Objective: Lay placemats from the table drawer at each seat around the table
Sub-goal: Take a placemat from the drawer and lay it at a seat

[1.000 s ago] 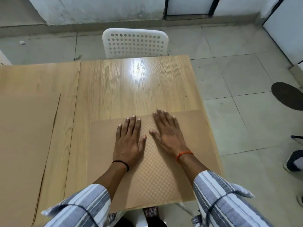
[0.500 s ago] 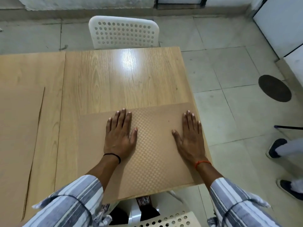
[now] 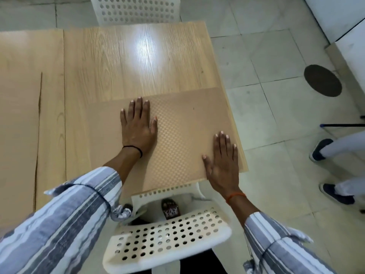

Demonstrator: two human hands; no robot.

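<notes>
Your left hand [image 3: 138, 127] lies flat, fingers straight, on the checkered placemat [image 3: 177, 139] at the desk's [image 3: 138, 62] near right corner. Your right hand [image 3: 223, 165] presses flat on its near right edge. No writing is legible.

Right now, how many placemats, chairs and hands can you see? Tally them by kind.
Placemats: 2, one under both hands, one at the left edge
White perforated chairs: 2, near and far
Hands flat on the mat: 2, left hand, right hand
Total: 6

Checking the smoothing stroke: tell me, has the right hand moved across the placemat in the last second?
Yes. The right hand slid from beside the left hand to the placemat's near right corner.
</notes>
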